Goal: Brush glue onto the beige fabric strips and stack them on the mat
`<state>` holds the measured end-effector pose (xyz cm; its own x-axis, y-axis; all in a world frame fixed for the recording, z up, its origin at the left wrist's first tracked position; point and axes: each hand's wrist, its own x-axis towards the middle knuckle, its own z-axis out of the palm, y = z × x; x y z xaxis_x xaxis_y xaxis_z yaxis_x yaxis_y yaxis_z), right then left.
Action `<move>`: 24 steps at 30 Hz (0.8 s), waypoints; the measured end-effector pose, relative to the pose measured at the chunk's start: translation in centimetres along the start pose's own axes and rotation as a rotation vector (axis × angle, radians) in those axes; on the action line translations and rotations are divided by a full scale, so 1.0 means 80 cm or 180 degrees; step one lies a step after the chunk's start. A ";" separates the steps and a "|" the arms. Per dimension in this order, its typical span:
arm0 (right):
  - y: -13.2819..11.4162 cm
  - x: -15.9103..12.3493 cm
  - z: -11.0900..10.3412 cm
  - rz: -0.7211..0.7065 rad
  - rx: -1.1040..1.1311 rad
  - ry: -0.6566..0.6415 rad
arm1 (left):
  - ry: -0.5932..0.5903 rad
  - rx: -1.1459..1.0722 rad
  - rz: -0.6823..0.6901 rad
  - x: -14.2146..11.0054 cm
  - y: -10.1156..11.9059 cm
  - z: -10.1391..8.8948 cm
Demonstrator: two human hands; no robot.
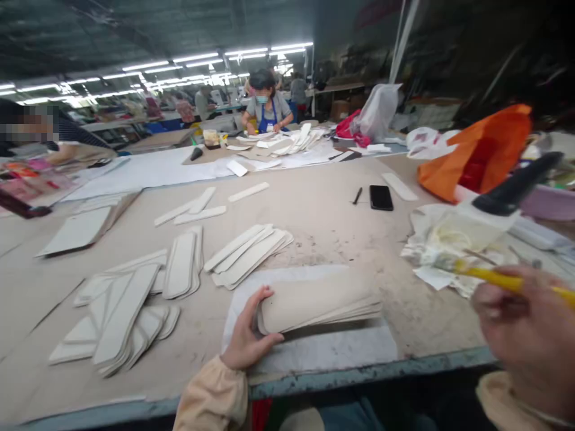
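Note:
A fanned stack of beige rounded-end board pieces (317,299) lies on a white sheet (323,353) near the front edge. My left hand (249,332) grips the stack's left end, thumb toward the near side and fingers at the far side. At the right, my right hand (525,323) is closed around the yellow handle of a brush (489,275). The brush's bristles are at a whitish, smeared glue container (467,230), which has a black handle-like part (516,185) rising from it. This side is blurred, so I cannot tell whether the bristles touch the container.
Piles of pale strips (121,311) and more strips (247,254) lie left of centre. A black phone (381,197) rests farther back. An orange bag (480,152) stands at the right. Across the table a co-worker (267,108) handles pale pieces; another person (67,140) leans in at left.

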<state>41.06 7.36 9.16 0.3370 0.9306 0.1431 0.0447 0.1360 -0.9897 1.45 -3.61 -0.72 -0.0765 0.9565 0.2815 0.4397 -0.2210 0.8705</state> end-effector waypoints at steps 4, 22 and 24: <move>-0.001 -0.090 0.086 0.0530 0.0420 -0.0647 | -0.0059 -0.0115 -0.0049 0.000 0.008 -0.001; 0.030 -0.168 0.198 0.0556 0.0000 -0.2150 | -0.0079 -0.0391 -0.0081 0.003 0.005 0.000; 0.031 -0.164 0.192 0.0492 -0.0083 -0.2103 | -0.0098 -0.0328 -0.0056 0.003 0.004 0.000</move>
<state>22.28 0.74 4.91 -0.3037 0.9521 -0.0358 0.0677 -0.0159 -0.9976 1.57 -3.48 -0.39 -0.0554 0.9655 0.2545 0.3441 -0.2209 0.9126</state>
